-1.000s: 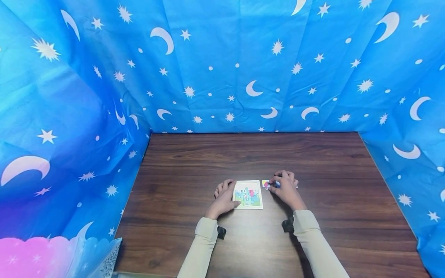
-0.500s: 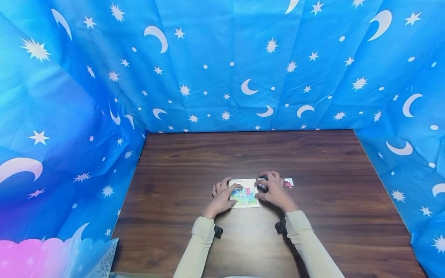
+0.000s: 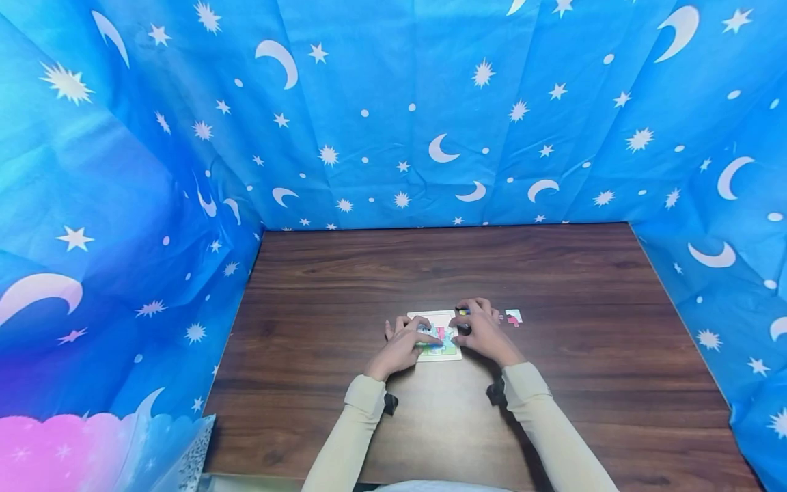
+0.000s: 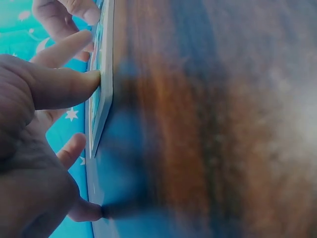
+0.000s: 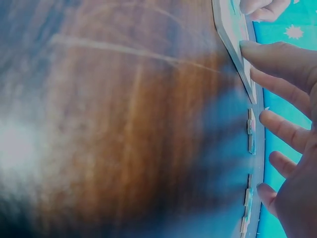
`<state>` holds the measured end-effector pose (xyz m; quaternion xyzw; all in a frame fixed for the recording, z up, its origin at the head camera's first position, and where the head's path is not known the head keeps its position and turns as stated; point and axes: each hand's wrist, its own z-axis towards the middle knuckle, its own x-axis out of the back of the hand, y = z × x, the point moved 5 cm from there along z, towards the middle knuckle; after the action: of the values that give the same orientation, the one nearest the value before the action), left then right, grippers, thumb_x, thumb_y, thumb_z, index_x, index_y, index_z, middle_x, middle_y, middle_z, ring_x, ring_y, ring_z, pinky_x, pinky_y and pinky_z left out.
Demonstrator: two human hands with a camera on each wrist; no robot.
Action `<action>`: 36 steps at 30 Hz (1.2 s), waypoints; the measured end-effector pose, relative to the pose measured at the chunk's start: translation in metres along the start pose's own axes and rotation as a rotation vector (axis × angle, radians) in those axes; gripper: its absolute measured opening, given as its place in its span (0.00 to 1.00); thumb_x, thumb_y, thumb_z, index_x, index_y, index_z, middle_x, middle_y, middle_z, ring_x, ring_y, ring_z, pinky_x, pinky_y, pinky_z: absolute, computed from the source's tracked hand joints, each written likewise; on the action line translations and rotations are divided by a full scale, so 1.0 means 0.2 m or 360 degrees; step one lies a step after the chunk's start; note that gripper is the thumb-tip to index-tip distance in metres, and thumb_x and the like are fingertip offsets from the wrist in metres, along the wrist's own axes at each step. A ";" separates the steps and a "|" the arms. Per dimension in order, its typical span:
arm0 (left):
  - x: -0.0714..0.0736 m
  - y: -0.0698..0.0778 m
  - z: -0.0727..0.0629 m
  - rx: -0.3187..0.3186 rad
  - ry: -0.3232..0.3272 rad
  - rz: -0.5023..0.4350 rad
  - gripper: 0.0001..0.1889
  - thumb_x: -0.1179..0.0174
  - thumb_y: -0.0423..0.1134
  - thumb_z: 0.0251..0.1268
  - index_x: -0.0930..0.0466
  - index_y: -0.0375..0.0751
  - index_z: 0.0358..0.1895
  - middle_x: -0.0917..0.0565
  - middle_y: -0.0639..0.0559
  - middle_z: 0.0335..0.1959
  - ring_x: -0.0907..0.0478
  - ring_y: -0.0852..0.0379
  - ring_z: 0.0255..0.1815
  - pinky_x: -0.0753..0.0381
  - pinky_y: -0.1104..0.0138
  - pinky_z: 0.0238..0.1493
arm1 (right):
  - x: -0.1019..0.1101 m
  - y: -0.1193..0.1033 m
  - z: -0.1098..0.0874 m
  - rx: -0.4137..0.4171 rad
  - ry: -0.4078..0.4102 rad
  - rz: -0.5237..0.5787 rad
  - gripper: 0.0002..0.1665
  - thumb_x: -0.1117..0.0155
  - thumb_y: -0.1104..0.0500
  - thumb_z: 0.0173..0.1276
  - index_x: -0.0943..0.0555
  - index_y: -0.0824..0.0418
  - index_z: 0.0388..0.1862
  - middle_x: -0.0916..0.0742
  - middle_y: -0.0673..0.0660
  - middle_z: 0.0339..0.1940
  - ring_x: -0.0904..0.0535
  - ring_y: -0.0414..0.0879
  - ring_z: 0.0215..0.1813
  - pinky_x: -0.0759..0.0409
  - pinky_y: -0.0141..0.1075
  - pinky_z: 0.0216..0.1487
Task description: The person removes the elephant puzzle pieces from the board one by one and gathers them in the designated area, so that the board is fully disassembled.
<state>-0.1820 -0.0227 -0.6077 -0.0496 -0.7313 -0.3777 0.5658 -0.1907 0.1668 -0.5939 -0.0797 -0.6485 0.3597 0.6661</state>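
Note:
A small jigsaw puzzle in a pale frame [image 3: 439, 359] lies on the table. Colourful pieces fill its lower part. My left hand [image 3: 393, 352] reaches over its left side, and in the left wrist view the thumb [image 4: 74, 88] presses on the puzzle's face with the forefinger beside it. My right hand [image 3: 487, 336] touches the right side with thumb [image 5: 277, 59] and forefinger, its other fingers spread. Beneath and beyond those fingers lie loose puzzle pieces [image 5: 251, 131], partly hidden in the head view. One pink-and-white piece [image 3: 514, 316] shows right of the hand.
The dark wood-grain table [image 3: 344, 273] extends around the puzzle. Blue cloth with moons and stars [image 3: 381, 137] hangs along the back and both sides. A pink and blue scalloped item [image 3: 80, 454] stands at the lower left.
My right hand has come left from the loose pieces to the puzzle's right side. The left thumb and forefinger have shifted from the frame's left edge onto the puzzle's face.

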 end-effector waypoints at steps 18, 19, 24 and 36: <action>-0.02 0.02 0.01 -0.0016 -0.0053 0.0065 0.29 0.44 0.24 0.64 0.13 0.65 0.57 0.27 0.57 0.64 0.39 0.45 0.64 0.59 0.22 0.62 | 0.01 -0.01 0.01 0.0014 0.0076 0.0100 0.11 0.22 0.66 0.52 0.17 0.59 0.31 0.20 0.66 0.55 0.36 0.69 0.63 0.39 0.64 0.53; -0.02 0.02 0.01 -0.0011 -0.0060 0.0068 0.29 0.44 0.24 0.64 0.13 0.65 0.57 0.28 0.57 0.64 0.39 0.45 0.65 0.59 0.22 0.62 | 0.01 -0.01 0.01 0.0014 0.0081 0.0115 0.10 0.23 0.66 0.54 0.18 0.59 0.31 0.20 0.66 0.54 0.36 0.68 0.63 0.40 0.64 0.54; -0.02 0.01 0.02 0.0008 -0.0085 0.0069 0.30 0.43 0.24 0.62 0.14 0.65 0.58 0.28 0.57 0.65 0.39 0.45 0.65 0.60 0.23 0.63 | 0.00 -0.02 0.01 0.0013 0.0087 0.0174 0.07 0.29 0.67 0.62 0.19 0.60 0.28 0.19 0.65 0.52 0.35 0.68 0.62 0.39 0.64 0.54; -0.01 0.00 0.00 0.0050 -0.0087 0.0050 0.30 0.43 0.24 0.64 0.14 0.67 0.57 0.28 0.59 0.65 0.41 0.45 0.66 0.62 0.24 0.64 | 0.10 0.02 -0.01 -0.0096 0.0185 0.0378 0.07 0.31 0.67 0.63 0.19 0.60 0.27 0.19 0.68 0.53 0.37 0.68 0.62 0.44 0.65 0.57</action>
<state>-0.1821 -0.0214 -0.6090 -0.0625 -0.7515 -0.3558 0.5521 -0.1932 0.1821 -0.5798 -0.1966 -0.6053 0.4110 0.6527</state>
